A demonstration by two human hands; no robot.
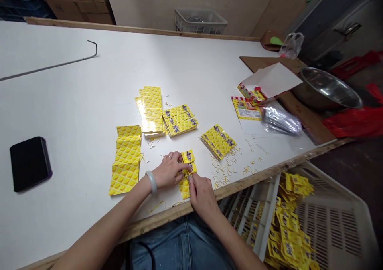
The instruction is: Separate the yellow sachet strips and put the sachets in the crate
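Note:
Near the table's front edge, both hands work on a yellow printed card strip (185, 190), its upper part folded into small panels with dark figures. My left hand (168, 170), with a pale bangle at the wrist, has its fingers bent over the strip's left side, index fingertip pressing on a panel. My right hand (204, 196) pinches the strip's right edge, thumb along it. To the left lies a creased yellow sheet (125, 160). Beyond the hands are a stack of long yellow strips (152, 108) and two stacks of folded yellow cards (180, 120), (219, 141).
Thin paper scraps (226, 172) litter the table's right front. A phone (30, 164) and a hooked metal rod (60, 65) lie left. At right are an open box (271, 80), clear plastic bags (281, 120) and a metal bowl (332, 88). Below stands a crate (338, 218) holding yellow cards.

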